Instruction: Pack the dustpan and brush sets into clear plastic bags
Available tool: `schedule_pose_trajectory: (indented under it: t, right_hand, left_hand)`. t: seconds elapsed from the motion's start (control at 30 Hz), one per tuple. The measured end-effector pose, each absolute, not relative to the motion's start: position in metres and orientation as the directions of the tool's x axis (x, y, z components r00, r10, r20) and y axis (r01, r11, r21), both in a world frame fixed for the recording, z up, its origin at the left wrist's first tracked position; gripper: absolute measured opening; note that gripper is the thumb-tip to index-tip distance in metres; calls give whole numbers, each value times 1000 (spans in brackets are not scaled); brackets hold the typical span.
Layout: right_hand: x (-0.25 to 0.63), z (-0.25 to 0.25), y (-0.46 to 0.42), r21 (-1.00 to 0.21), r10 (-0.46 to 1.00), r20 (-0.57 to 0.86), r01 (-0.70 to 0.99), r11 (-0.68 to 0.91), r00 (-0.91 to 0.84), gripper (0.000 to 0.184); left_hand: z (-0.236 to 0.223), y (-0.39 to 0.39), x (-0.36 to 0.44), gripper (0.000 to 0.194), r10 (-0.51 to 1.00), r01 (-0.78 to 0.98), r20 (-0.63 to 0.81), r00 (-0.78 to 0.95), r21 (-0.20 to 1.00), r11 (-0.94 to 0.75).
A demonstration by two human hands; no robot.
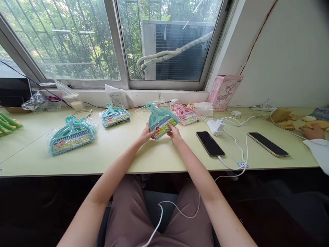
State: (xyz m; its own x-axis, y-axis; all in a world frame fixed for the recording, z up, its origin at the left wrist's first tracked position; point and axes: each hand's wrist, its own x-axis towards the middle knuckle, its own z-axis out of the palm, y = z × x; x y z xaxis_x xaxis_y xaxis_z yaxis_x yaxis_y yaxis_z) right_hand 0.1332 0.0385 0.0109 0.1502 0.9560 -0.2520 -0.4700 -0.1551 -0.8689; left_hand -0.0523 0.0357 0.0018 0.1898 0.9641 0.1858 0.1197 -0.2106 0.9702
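Between both hands I hold a teal mini dustpan and brush set (159,118), tilted up off the table, a printed label across its front. My left hand (147,133) is closed on its lower left edge. The lower right edge is gripped by my right hand (174,133). Just behind to the right lies a pink dustpan set (185,113). To the left are a smaller pile of teal dustpan sets (115,115) and a larger wrapped teal pile (72,135) nearer the front edge.
A charging phone (210,143), a white charger (216,127) with cables and another phone (268,144) lie on the right. A pink box (224,92) stands by the window. Another person's hand (312,131) is at far right. Green stalk-like items (9,124) lie far left.
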Motion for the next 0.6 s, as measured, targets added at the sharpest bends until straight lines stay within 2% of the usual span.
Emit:
schedule_pose_trajectory:
  t: [0.1,0.2,0.3,0.43,0.6]
  right_hand:
    - [133,13,37,-851,960,-253,-500,-162,119,16]
    - [132,13,36,-841,977,-211,-511,-176,10,12]
    - [131,10,37,-852,984,-172,-494,-175,-52,20]
    - [133,8,39,-855,983,-186,-495,-155,14,24]
    - [137,10,41,-800,968,-217,-591,-102,126,25]
  left_hand:
    - [2,35,-52,76,963,118,203,176,967,-225]
    - [3,35,-54,76,963,119,218,160,964,-238]
    - [5,34,-56,79,965,139,222,136,961,-240]
    - [9,28,-55,81,971,136,150,187,975,-177]
    - [13,26,-57,70,960,155,49,277,983,-95]
